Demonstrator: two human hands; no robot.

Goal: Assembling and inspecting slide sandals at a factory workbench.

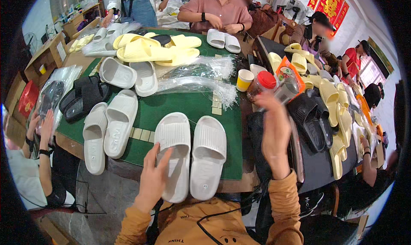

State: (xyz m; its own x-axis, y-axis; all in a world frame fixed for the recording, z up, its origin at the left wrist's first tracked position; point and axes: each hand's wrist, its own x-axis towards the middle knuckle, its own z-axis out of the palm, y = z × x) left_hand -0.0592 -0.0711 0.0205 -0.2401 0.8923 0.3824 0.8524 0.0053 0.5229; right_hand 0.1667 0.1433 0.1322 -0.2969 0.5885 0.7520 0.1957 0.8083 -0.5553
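Note:
A pair of light grey slide sandals lies side by side in front of me, toes away: the left slide (pixel 172 129) and the right slide (pixel 209 135). My left hand (pixel 154 172) is at the outer edge of the left slide, fingers apart, overlapping its side and seemingly touching it. To the right, my right hand (pixel 275 138) is raised beside the table, just short of a jar with a red lid (pixel 266 79). Motion smears its fingers, so their grip is hidden. Another grey pair, a near slide (pixel 95 138) and its mate (pixel 121 124), rests left of my left hand.
Black slides (pixel 85 97), yellow slides (pixel 143 49) and clear plastic bags (pixel 197 83) cover the green mat (pixel 188 103). A yellow-and-white cup (pixel 244 80) stands beside the jar. More yellow slides (pixel 338 112) fill the right-hand table. Several people work around the tables.

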